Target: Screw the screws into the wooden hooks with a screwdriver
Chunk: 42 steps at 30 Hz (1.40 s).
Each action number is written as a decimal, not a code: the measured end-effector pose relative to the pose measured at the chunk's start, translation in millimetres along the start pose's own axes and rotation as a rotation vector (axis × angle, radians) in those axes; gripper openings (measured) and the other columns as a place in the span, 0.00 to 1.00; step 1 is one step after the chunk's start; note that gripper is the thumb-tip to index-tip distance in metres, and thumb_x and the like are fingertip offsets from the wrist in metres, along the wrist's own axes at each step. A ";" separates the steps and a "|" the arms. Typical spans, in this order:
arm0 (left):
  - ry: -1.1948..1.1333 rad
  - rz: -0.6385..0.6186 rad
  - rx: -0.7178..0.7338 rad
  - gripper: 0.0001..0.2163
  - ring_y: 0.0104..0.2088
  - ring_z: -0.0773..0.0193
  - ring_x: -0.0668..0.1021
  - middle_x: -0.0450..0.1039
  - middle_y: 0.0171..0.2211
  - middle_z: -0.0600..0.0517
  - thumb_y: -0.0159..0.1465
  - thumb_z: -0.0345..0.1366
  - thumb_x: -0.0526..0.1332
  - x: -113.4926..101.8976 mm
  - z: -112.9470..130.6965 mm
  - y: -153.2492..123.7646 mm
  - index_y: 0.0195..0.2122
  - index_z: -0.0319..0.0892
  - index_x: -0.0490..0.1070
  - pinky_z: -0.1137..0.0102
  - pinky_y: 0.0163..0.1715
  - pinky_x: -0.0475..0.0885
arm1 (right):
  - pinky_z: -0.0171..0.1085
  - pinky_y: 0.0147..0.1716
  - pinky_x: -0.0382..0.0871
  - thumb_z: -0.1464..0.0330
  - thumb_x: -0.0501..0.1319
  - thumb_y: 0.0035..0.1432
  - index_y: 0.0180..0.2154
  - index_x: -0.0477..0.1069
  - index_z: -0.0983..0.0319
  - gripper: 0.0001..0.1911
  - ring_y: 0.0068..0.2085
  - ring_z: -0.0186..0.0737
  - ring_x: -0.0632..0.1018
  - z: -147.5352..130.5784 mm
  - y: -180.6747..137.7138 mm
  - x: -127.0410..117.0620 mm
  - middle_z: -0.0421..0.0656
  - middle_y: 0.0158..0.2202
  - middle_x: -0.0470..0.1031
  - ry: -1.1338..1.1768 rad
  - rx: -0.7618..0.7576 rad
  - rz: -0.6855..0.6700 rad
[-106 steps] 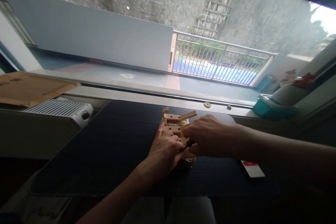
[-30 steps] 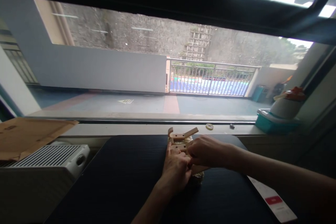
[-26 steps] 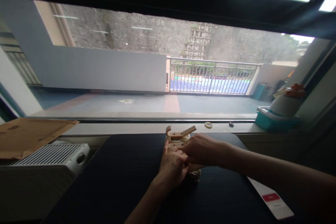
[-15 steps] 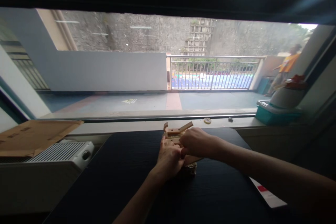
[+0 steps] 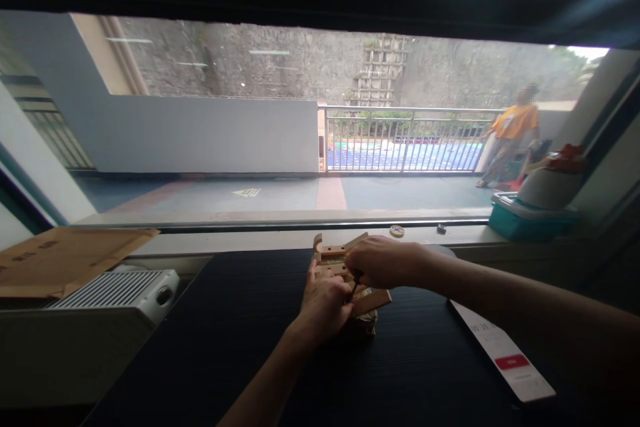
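Note:
In the middle of the dark table sits a small wooden assembly [image 5: 334,251] of light, flat pieces with round holes, one end curved up. My left hand [image 5: 324,297] is closed on its near side, an index finger stretched along the edge. From above, my right hand [image 5: 383,260] grips a thin dark screwdriver-like tool [image 5: 355,284], its tip pointing down by my left thumb. A plain wooden slat [image 5: 373,303] sticks out to the right below the hands. Under it is a crinkled, shiny bundle [image 5: 369,325], partly hidden.
A phone-like slab with a white screen [image 5: 500,347] lies on the dark table [image 5: 210,347] by my right forearm. On the sill are a yellowish ring [image 5: 397,231], a small dark object [image 5: 441,229] and a teal box [image 5: 525,217]. Cardboard [image 5: 75,257] rests over a white radiator [image 5: 120,290] at left.
My right hand has lifted and tilted slightly, so the dark tool and more of the slat show. My right forearm uncovers more of the white screen. Outside, a person has moved left.

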State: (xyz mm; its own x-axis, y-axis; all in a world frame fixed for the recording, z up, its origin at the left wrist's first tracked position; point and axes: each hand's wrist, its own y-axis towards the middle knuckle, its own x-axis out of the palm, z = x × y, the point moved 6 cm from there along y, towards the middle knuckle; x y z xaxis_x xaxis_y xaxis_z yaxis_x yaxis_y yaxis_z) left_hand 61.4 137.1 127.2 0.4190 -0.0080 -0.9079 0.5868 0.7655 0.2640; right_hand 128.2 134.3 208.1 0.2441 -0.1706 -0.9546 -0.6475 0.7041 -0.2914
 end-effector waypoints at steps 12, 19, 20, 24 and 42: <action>0.010 -0.030 -0.026 0.07 0.47 0.54 0.72 0.78 0.35 0.53 0.58 0.37 0.60 4.6 -3.7 1.8 0.27 0.47 0.77 0.46 0.60 0.42 | 0.34 0.28 0.56 0.79 0.57 0.53 0.31 0.73 0.66 0.07 0.33 0.36 0.74 -1.7 -3.1 2.8 0.44 0.31 0.76 -0.037 -0.040 0.042; 0.000 -0.037 -0.038 0.07 0.46 0.55 0.73 0.77 0.33 0.53 0.57 0.35 0.61 4.5 -4.0 2.7 0.23 0.44 0.74 0.48 0.61 0.38 | 0.35 0.26 0.55 0.80 0.57 0.53 0.31 0.74 0.68 0.07 0.31 0.37 0.74 -4.1 -4.4 1.5 0.45 0.30 0.76 -0.087 -0.013 0.013; -0.001 -0.036 -0.036 0.07 0.46 0.55 0.73 0.78 0.33 0.53 0.57 0.35 0.61 4.5 -4.0 2.7 0.23 0.44 0.74 0.48 0.61 0.38 | 0.34 0.26 0.55 0.80 0.57 0.53 0.31 0.74 0.68 0.07 0.31 0.37 0.74 -3.8 -4.8 1.2 0.45 0.30 0.76 -0.086 -0.011 0.012; 0.005 -0.025 -0.018 0.07 0.44 0.56 0.73 0.77 0.31 0.54 0.57 0.35 0.61 4.7 -3.7 2.0 0.23 0.44 0.74 0.47 0.61 0.40 | 0.34 0.27 0.56 0.79 0.59 0.53 0.31 0.74 0.67 0.06 0.31 0.37 0.74 -5.4 -4.7 2.8 0.44 0.30 0.76 -0.093 -0.044 0.025; -0.036 0.004 -0.039 0.06 0.43 0.55 0.74 0.77 0.30 0.53 0.56 0.37 0.62 3.9 -6.0 -0.3 0.25 0.47 0.78 0.45 0.60 0.41 | 0.33 0.26 0.56 0.71 0.60 0.53 0.28 0.76 0.66 0.07 0.26 0.32 0.68 -3.7 9.8 0.2 0.42 0.27 0.74 -0.077 -0.050 -0.040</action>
State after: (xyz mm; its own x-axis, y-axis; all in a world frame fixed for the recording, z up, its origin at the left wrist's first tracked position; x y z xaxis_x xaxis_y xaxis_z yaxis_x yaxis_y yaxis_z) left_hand 58.7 140.7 121.6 0.4466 -0.0278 -0.8943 0.5577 0.7902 0.2540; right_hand 119.3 138.6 204.9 0.3239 -0.1429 -0.9352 -0.6707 0.6625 -0.3335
